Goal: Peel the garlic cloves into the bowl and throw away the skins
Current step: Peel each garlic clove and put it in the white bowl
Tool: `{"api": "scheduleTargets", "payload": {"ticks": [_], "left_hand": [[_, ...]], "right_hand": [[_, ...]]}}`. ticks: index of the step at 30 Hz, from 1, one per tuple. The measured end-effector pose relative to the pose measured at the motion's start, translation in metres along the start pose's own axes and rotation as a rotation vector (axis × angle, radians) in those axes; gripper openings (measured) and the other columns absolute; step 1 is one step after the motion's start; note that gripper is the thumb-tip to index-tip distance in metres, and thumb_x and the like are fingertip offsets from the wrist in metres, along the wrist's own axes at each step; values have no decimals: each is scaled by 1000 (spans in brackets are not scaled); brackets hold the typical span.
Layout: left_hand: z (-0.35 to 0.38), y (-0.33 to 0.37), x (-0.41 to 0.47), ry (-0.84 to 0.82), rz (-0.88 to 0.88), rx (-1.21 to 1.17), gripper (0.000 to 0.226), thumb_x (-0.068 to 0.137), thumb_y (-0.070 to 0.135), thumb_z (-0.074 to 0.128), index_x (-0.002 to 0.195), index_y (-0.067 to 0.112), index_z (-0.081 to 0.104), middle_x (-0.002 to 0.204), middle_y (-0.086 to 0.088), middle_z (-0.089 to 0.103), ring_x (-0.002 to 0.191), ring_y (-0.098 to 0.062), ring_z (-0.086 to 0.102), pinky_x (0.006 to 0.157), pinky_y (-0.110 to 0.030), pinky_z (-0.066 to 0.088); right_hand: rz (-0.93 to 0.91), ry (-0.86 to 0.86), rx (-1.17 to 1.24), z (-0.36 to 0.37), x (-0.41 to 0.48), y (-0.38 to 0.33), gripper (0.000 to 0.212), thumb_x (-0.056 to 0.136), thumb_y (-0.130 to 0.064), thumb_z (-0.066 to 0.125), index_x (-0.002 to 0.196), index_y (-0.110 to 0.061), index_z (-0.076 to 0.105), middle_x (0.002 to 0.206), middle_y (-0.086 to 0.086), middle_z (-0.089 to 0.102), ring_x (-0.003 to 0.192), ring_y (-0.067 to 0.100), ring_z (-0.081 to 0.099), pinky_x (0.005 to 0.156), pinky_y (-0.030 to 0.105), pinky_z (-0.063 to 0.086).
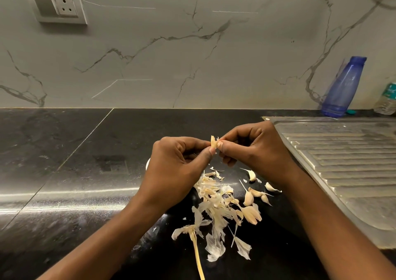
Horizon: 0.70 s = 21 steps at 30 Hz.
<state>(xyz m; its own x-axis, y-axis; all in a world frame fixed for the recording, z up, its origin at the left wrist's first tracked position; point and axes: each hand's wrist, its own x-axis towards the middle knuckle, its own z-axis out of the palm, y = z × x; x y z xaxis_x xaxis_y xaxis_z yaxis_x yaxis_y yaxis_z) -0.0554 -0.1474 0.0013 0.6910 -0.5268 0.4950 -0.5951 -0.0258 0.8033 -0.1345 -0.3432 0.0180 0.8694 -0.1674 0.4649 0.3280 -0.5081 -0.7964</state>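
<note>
Both hands meet above the black tabletop (pixel 70 172), pinching one garlic clove (pixel 215 142) between them. The left hand (pixel 177 166) grips the clove from its side with thumb and forefinger, the other fingers (pixel 188 157) curled under. The right hand (pixel 255 149) pinches the other side of the clove, thumb tip against it, and a flap of pale skin stands up from the top of the clove between the two thumbs.

Below the hands a heap of papery skins (pixel 214 202) lies spread on the tabletop, with a dry yellow stalk (pixel 197 252) running from it toward the near edge. Just right of the heap lie several unpeeled cloves (pixel 249 197), apart from one another, the farthest close under the right wrist. A thin white sliver (pixel 147 164) shows past the left hand; what it belongs to cannot be told.

To the right, a ribbed steel drainboard (pixel 342 161) is set into the tabletop. Behind it a blue bottle (pixel 342 89) stands uncapped against the marble-patterned wall (pixel 192 54), a small teal cap (pixel 351 111) at its foot. At the frame's right edge stands a clear plastic bottle (pixel 386 104) with a green label; its white lettering is too small and blurred to read. High on the wall at left is a white switch and socket plate (pixel 56 6), with no legible marking.
</note>
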Motion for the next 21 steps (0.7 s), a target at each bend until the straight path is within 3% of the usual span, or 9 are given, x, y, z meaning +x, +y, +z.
{"api": "scheduleTargets", "payload": {"ticks": [5,10,14,21], "left_hand": [[-2,-3,2,-28,-98,-100,18,89,19,80,106,14,81,90,3,81,83,-16,79,77,-36,66],[-2,0,3,-121,-242,-371,22,92,7,73,114,6,76,98,-10,81,90,-28,80,82,-35,66],[-5,1,6,-155,-325,-502,23,93,6,68,115,2,75,101,-17,80,96,-36,78,85,-38,66],[-6,0,6,-123,-236,-458,24,90,5,73,113,1,76,100,-14,81,93,-32,79,84,-36,66]], "right_hand": [[-9,-20,-25,-2,0,2,11,91,-14,79,96,-5,81,81,6,79,70,25,78,64,27,63],[-34,-41,-31,-4,-1,-1,20,89,-24,79,95,-5,80,81,6,78,71,28,76,65,34,66],[-33,-52,-33,-4,0,0,7,93,-11,78,93,-4,80,80,8,77,71,29,75,65,31,64],[56,-78,8,-16,-1,-2,7,89,-6,81,95,-3,80,82,9,78,72,25,76,66,29,62]]}}
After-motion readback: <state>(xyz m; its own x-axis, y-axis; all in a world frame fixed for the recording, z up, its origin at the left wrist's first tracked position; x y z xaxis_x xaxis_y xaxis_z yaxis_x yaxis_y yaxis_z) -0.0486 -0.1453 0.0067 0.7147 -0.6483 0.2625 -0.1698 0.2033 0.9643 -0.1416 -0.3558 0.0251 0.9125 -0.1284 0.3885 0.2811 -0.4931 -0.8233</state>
